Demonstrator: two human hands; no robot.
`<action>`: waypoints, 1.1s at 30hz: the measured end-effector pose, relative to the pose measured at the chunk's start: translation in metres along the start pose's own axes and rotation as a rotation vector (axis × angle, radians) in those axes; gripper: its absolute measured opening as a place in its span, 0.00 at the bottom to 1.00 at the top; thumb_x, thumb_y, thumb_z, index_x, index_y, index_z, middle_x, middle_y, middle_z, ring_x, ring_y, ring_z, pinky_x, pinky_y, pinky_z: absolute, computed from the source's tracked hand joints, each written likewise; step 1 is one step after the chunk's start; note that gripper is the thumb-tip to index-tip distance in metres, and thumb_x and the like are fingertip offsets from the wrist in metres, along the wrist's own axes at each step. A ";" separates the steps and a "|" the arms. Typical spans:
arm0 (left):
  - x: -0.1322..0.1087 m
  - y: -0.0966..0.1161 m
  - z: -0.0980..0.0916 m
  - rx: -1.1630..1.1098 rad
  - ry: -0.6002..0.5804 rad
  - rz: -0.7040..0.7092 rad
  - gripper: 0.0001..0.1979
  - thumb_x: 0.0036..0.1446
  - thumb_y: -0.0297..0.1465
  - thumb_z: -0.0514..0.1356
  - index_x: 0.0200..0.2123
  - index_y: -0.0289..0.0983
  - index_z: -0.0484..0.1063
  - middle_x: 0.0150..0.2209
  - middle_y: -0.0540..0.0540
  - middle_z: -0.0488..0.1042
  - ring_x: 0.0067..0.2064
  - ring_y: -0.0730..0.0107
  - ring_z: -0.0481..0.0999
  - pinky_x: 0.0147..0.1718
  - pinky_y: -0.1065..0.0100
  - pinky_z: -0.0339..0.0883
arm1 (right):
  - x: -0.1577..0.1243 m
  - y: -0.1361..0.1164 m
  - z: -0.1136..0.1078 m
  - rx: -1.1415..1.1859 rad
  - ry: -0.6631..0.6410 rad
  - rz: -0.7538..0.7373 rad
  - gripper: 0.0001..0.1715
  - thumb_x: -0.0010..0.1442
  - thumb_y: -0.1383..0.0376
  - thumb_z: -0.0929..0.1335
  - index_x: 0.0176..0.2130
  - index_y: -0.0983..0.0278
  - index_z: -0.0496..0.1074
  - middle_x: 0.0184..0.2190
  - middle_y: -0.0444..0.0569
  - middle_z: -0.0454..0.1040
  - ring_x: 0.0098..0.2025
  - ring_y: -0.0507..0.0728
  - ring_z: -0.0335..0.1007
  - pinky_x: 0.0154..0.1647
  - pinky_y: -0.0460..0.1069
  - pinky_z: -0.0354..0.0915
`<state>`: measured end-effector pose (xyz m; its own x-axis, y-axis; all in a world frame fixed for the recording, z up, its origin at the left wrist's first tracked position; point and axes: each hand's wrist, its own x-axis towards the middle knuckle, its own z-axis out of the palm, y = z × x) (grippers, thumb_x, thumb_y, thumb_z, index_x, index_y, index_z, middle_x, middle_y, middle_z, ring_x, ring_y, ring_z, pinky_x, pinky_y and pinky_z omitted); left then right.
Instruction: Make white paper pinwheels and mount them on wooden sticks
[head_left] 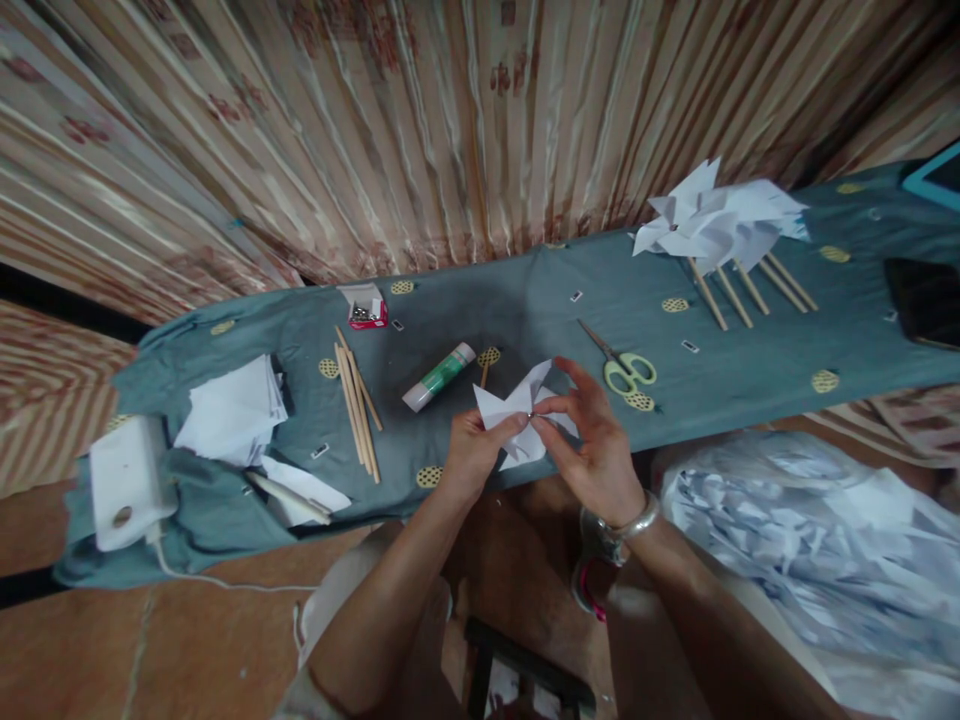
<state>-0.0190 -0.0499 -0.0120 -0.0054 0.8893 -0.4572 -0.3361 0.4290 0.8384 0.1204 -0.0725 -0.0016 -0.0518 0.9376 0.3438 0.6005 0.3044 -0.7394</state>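
Note:
A white paper pinwheel [534,385] is held between both hands over the near edge of the cloth. My left hand [476,450] is closed on its left side, the thumb pressed close to the centre. At the middle, thumb and index finger of my right hand [592,440] pinch a small shiny pin [530,415]; a bracelet circles that wrist. Behind the paper a short piece of wooden stick [484,373] shows. Left of it lies a green and white glue stick [439,377]. Scissors with pale green handles [628,370] rest to the right.
Loose wooden sticks [356,410], a small red box of metal pins [367,310] and stacked white paper [232,410] lie left. Finished pinwheels [712,220] sit back right, near a dark phone [922,300]. A white power strip [127,485] is far left; a bag of paper scraps [810,540] stands right.

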 end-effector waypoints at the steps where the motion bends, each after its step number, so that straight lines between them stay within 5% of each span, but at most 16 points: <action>1: 0.000 0.000 0.000 0.003 -0.001 0.000 0.17 0.28 0.38 0.74 0.21 0.32 0.77 0.20 0.49 0.76 0.20 0.75 0.69 0.21 0.72 0.62 | 0.000 0.000 0.001 -0.001 0.005 -0.008 0.06 0.61 0.65 0.66 0.39 0.61 0.72 0.63 0.54 0.59 0.63 0.63 0.57 0.60 0.61 0.59; 12: 0.001 0.000 0.000 0.000 -0.016 0.018 0.16 0.30 0.38 0.73 0.20 0.33 0.77 0.18 0.50 0.74 0.19 0.77 0.66 0.20 0.73 0.60 | -0.001 0.000 0.003 0.061 0.008 0.097 0.04 0.59 0.62 0.68 0.33 0.59 0.72 0.60 0.50 0.63 0.62 0.65 0.59 0.60 0.61 0.59; 21: 0.002 -0.001 -0.001 -0.016 -0.022 -0.035 0.17 0.28 0.37 0.74 0.20 0.32 0.77 0.19 0.49 0.75 0.19 0.76 0.68 0.21 0.72 0.60 | 0.004 0.002 -0.002 0.321 -0.124 0.165 0.07 0.57 0.59 0.70 0.30 0.59 0.73 0.48 0.49 0.74 0.57 0.62 0.65 0.62 0.61 0.55; 25: 0.006 0.000 -0.003 -0.074 0.019 -0.005 0.16 0.31 0.37 0.73 0.22 0.32 0.77 0.21 0.48 0.76 0.21 0.73 0.70 0.23 0.71 0.62 | 0.010 0.018 -0.009 0.418 0.003 0.238 0.07 0.55 0.58 0.70 0.31 0.59 0.74 0.53 0.51 0.72 0.59 0.64 0.64 0.60 0.63 0.57; 28: 0.009 0.001 -0.004 -0.157 0.035 0.008 0.17 0.30 0.36 0.74 0.25 0.32 0.78 0.23 0.46 0.78 0.23 0.72 0.72 0.27 0.70 0.65 | 0.017 0.038 -0.009 0.194 0.162 0.235 0.06 0.54 0.60 0.71 0.30 0.61 0.74 0.55 0.54 0.70 0.60 0.66 0.63 0.62 0.66 0.54; 33: 0.010 0.003 -0.002 -0.250 0.040 -0.007 0.19 0.27 0.35 0.75 0.25 0.31 0.78 0.24 0.45 0.78 0.25 0.70 0.74 0.30 0.68 0.66 | 0.023 0.050 -0.006 -0.139 0.193 0.042 0.05 0.55 0.64 0.68 0.32 0.62 0.74 0.56 0.56 0.69 0.63 0.68 0.57 0.62 0.68 0.54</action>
<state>-0.0218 -0.0403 -0.0143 -0.0376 0.8773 -0.4784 -0.5588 0.3784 0.7379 0.1540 -0.0364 -0.0267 0.1205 0.8955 0.4285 0.7038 0.2273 -0.6730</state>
